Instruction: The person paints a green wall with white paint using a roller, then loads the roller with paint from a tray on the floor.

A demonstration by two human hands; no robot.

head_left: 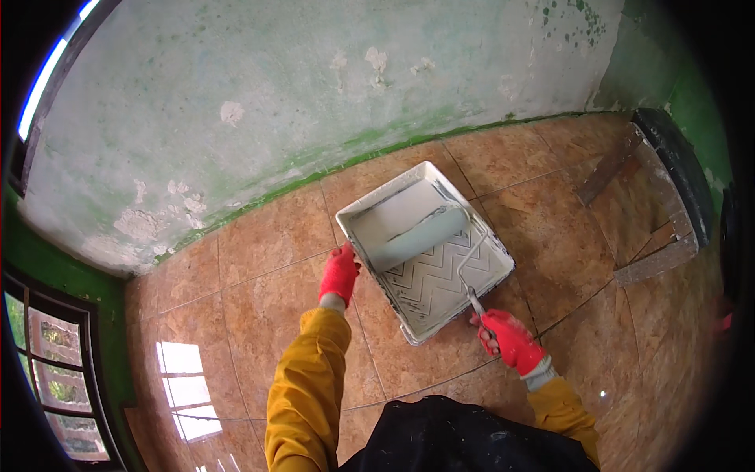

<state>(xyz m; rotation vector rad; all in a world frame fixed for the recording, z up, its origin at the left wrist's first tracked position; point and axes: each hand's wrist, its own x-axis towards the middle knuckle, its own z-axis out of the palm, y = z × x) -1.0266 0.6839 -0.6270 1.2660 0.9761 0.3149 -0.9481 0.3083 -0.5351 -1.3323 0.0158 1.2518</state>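
Right hand (511, 340), red-gloved, fingers closed round the handle of a paint roller (417, 236); its sleeve lies ahead of them in the paint tray (472, 303), at the paint end. Left hand (340, 274) grips the tray's near-left rim, fingers curled. Step looks like loading the roller; next likely needs rolling back over the ribbed slope. Tray sits on tiled floor (259, 259) below a patchy wall (275, 94).

The scene is viewed from head height, steeply downward, tray (425, 252) on floor (259, 315) fairly near, wall (275, 94) ahead.
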